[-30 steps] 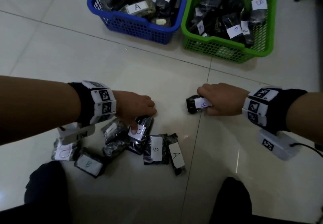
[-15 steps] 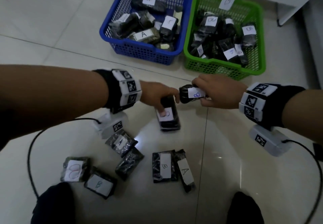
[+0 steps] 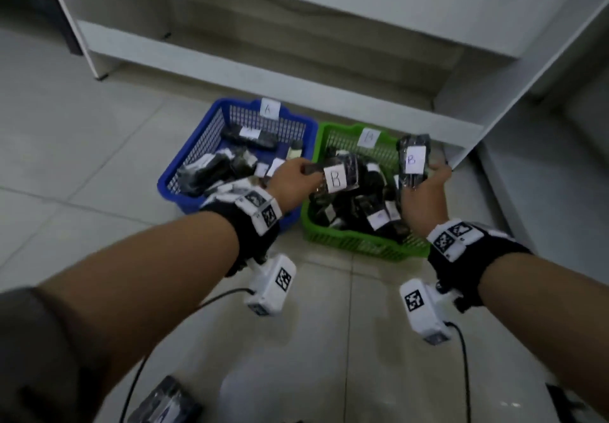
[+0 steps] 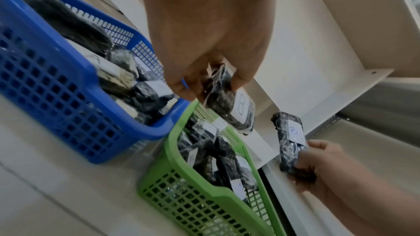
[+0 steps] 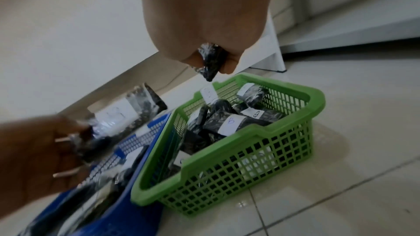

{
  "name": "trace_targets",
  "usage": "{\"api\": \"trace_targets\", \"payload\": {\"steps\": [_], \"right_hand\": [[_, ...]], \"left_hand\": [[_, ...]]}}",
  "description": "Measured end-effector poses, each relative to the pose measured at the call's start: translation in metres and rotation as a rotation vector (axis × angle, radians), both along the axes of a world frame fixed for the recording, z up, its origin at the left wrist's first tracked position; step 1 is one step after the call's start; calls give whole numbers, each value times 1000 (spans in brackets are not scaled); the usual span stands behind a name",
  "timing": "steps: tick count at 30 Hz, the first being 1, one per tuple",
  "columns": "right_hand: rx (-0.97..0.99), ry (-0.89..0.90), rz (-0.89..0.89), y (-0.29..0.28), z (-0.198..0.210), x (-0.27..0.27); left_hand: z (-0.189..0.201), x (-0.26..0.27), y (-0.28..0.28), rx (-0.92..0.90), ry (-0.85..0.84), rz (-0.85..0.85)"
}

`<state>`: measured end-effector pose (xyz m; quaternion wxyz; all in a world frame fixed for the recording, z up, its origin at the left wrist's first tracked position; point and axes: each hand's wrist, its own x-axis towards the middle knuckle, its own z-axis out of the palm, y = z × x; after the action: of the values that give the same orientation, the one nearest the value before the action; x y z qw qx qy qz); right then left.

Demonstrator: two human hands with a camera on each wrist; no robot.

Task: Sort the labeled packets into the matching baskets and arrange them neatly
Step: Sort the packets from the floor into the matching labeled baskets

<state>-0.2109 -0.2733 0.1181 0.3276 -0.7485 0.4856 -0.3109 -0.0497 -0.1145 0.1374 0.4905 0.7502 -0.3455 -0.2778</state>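
tiled floor, white shelving behind; blue basket holds a-packets, green basket b-packets; left hand grip pinches b packet, right hand grip clasps second b packet.

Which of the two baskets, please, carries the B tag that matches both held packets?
The green basket, right of the blue basket; its tag reads B, the blue one's reads A.

pale tiled floor, white shelving unit behind, black cable trailing across the tiles
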Motion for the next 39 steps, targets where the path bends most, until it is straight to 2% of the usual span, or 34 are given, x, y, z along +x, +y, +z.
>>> {"api": "trace_targets", "payload": {"steps": [2,7,10,13,17,19,21,23,25,27,31,34,36,39], "right_hand": [[-11,-18,-10,-8,-1,-5],[-54,225,115,-14,-7,-29],[-64,290,139,-17,-11,-39],[-41,315,155,-20,-18,-43],[-54,446,156,-21,-32,-43],[6,569,205,-21,-43,-41],[66,777,269,-19,-51,-40],[46,979,351,-17,-53,-40],[11,1079,441,-16,-52,-41],[16,1048,454,-19,-54,-42],[6,892,281,-17,-55,-37],[-228,833,166,9,-44,-28],[-485,702,222,28,-39,-23],[-650,607,527,67,-49,-9]], "left_hand": [[-11,-2,-16,65,-89,-23],[-44,-17,-41,244,-241,-58],[-59,-25,-45,314,-363,-56],[-74,-29,-44,324,-491,-70],[-82,-24,-44,359,-560,-87],[-82,-23,-45,428,-645,-102],[-81,-23,-45,530,-812,-126],[-78,-21,-45,582,-929,-128],[-77,-17,-44,607,-1006,-154],[-77,-13,-41,624,-1012,-209],[-76,-4,-26,557,-911,-306],[-73,6,4,454,-919,-337],[-69,16,28,420,-1007,-393],[-69,31,86,402,-1106,-514]]}}
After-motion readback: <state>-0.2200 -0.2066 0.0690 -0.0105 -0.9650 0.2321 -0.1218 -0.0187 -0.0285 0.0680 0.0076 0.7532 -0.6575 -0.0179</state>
